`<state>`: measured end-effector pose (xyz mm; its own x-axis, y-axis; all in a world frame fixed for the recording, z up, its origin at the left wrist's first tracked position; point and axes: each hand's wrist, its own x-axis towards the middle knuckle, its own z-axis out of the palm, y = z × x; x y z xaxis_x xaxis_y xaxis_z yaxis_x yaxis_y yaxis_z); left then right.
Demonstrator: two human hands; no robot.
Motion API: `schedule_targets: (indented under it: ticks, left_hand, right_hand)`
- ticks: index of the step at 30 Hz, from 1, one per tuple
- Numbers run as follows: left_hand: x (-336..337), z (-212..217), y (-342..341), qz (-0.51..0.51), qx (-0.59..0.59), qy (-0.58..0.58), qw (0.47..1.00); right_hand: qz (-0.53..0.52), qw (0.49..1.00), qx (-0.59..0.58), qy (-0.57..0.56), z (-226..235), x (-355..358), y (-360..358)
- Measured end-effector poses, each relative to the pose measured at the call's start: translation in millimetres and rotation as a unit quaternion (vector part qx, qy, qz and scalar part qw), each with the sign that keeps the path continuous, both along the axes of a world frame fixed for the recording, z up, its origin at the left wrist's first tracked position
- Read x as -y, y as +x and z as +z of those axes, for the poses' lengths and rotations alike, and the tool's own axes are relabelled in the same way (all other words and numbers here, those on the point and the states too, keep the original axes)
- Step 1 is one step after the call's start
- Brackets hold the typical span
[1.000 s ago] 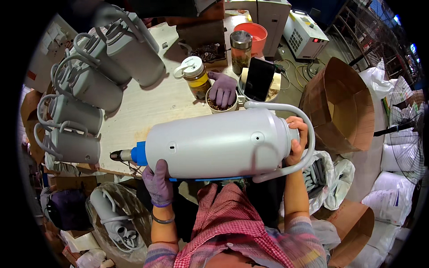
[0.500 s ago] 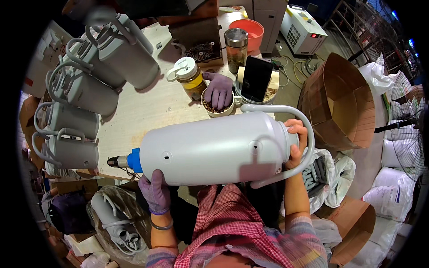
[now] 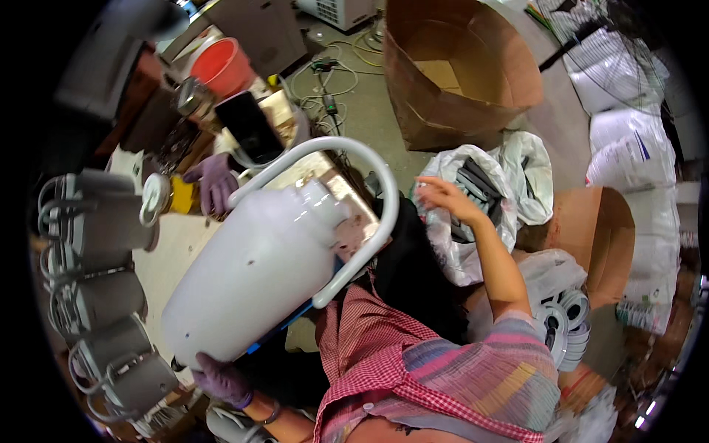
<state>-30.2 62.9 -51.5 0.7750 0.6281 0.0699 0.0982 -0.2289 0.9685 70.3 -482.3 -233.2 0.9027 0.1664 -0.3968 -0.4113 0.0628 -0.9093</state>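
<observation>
The head view shows, at far left, a row of grey handled canisters (image 3: pixel 96 295) lying on the wooden counter (image 3: pixel 159 255). Beside them a large white tank (image 3: pixel 258 273) with a curved white tube handle (image 3: pixel 354 214) is tilted across the counter's edge, its base low at the left and its neck raised toward the right. The base is cupped from below by the left hand (image 3: pixel 221 380), gloved in purple and closed around the tank's lower end. Farther up the counter, a second purple-gloved hand (image 3: pixel 214 181), belonging to another person, rests near a yellow jar with a white lid (image 3: pixel 166 196). To the right of the tank, the right hand (image 3: pixel 443 196) is stretched out bare and open, grasping nothing, over a white plastic bag of dark parts (image 3: pixel 461 214). A large brown cardboard drum (image 3: pixel 458 66) stands on the floor beyond.

The step in hand is judged to be the fetching of a part for the tank. The next move would call for a firm pinch on one piece in the bag while the tank is kept steady.
</observation>
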Motion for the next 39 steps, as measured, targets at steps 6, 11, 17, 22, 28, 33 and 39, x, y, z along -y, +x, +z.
schedule_targets:
  ticks: [6,11,17,22,28,33,39]
  left_hand:
    - [-32.5,-7.4,2.4,-0.024,0.021,0.092,0.995]
    - [-7.2,16.5,7.2,-0.039,0.015,0.051,0.998]
    - [-7.6,9.4,9.2,-0.04,0.023,-0.012,0.999]
    - [-29.0,0.0,-4.5,-0.061,0.017,0.018,0.998]
    - [-5.1,8.9,14.9,-0.051,0.015,0.038,0.998]
    - [2.9,6.6,17.9,-0.047,0.044,0.051,0.997]
    - [-12.6,-18.8,21.6,-0.055,0.096,0.043,0.993]
  right_hand:
    - [-0.173,0.823,-0.135,-0.524,-223.5,157.3,-88.3]
    - [-0.07,0.741,-0.199,-0.637,-242.3,138.0,-26.9]
    - [-0.014,0.799,-0.191,-0.569,-261.8,121.1,-87.4]
    - [-0.187,0.901,-0.101,-0.377,-175.3,107.0,-136.3]
    - [-0.269,0.889,0.178,-0.324,-44.6,80.9,-165.0]
    - [-0.281,0.866,0.268,-0.316,27.7,61.3,-168.0]
    - [-0.177,0.931,-0.025,-0.319,-27.7,107.4,-184.8]
